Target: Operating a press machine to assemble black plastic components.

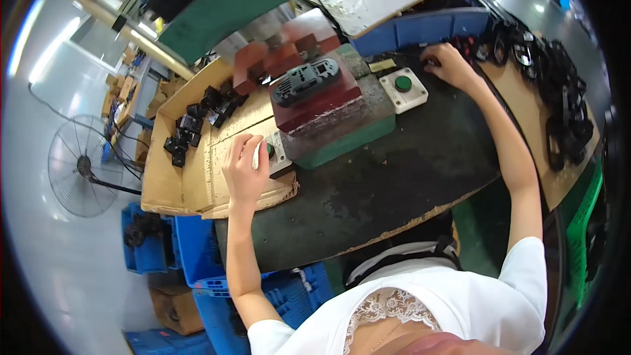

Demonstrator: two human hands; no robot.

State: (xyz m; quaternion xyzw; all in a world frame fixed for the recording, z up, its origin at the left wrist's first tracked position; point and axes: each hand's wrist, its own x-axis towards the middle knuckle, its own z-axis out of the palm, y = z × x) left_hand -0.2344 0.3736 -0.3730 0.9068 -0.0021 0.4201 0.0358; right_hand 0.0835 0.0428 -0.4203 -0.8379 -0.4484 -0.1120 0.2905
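My left hand (244, 169) is at the left push-button box (282, 153), its fingers stretched out and its thumb close beside the green button (270, 150). Whether the thumb presses the button cannot be made out. Further right, my right hand (452, 67) is over the dark worktop, beyond the right push-button box (409, 101) with its green button (403, 83). Its fingers curl round a small dark piece that they mostly hide. Between my hands, a grey and black moulded plastic part (306, 81) lies on a dark red metal block (322, 109).
A cardboard tray (172, 187) with several black parts (187, 133) stands left of the machine. Behind my right hand is a blue bin (424, 28). Many black parts (559, 92) lie on cardboard at the right. Blue crates (197, 243) and a fan (83, 164) are at the left.
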